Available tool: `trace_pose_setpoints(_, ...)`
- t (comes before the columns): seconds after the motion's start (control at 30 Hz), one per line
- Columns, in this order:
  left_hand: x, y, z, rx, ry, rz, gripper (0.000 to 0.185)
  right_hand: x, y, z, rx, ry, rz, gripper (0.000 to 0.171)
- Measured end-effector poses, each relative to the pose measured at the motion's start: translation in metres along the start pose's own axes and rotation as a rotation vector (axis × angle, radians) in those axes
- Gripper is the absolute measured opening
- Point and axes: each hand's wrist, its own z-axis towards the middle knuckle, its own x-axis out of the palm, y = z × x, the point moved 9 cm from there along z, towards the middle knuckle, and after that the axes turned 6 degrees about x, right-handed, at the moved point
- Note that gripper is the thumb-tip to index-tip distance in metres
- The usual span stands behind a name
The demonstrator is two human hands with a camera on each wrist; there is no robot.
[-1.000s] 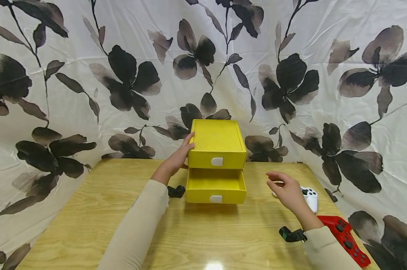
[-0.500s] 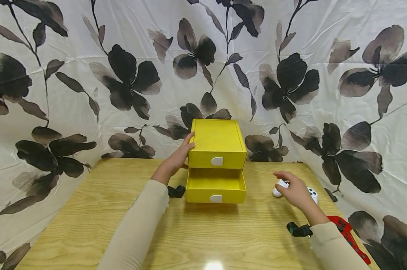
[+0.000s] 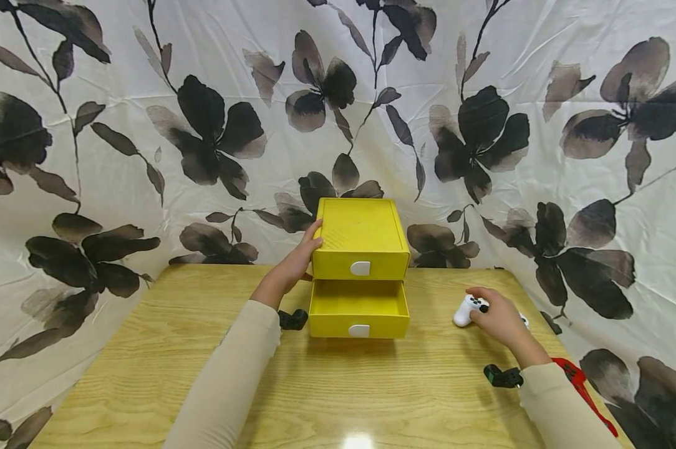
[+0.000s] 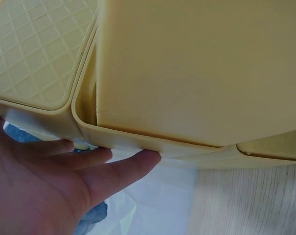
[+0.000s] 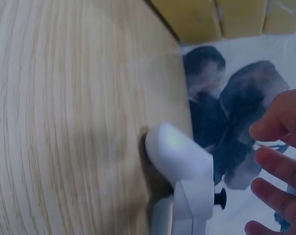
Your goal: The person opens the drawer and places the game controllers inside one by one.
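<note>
A yellow two-drawer box (image 3: 360, 262) is shown standing at the middle of the desk's (image 3: 147, 374) far edge, against a flower-printed cloth backdrop (image 3: 119, 125). Its upper drawer (image 3: 362, 240) is seen closed, while the lower drawer (image 3: 358, 308) is drawn out toward the desk's near edge, its inside visible from above.

The left hand (image 3: 294, 262) is laid against the left side of the box at the level of the upper drawer; in the left wrist view its fingers (image 4: 113, 169) are seen nearly straight, pressed flat under the box's rim, so that this grip is released and merely steadies the box.

The right hand (image 3: 497, 315) is placed over a white game controller (image 3: 466, 310) lying near the desk's right edge, well apart from the box. In the head view the fingers are laid over the controller's top; in the right wrist view they (image 5: 280, 161) appear spread and only lightly bent beside it. Whether the controller is actually grasped cannot be told.

A red game controller (image 3: 582, 386) is partly seen at the desk's near right corner, behind the right sleeve (image 3: 551, 405).
</note>
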Motion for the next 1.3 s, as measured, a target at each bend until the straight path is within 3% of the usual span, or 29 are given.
trace_pose_setpoints(0.77,0.001,0.0,-0.002,0.004,-0.005,-0.005,0.052,0.012,-0.045,0.006,0.174,0.102,-0.146,0.063)
trace_pose_setpoints(1.3,0.001,-0.001,-0.004,-0.001,-0.01,-0.003,0.052,0.017,-0.059,0.012,0.231,0.129,-0.212,0.064)
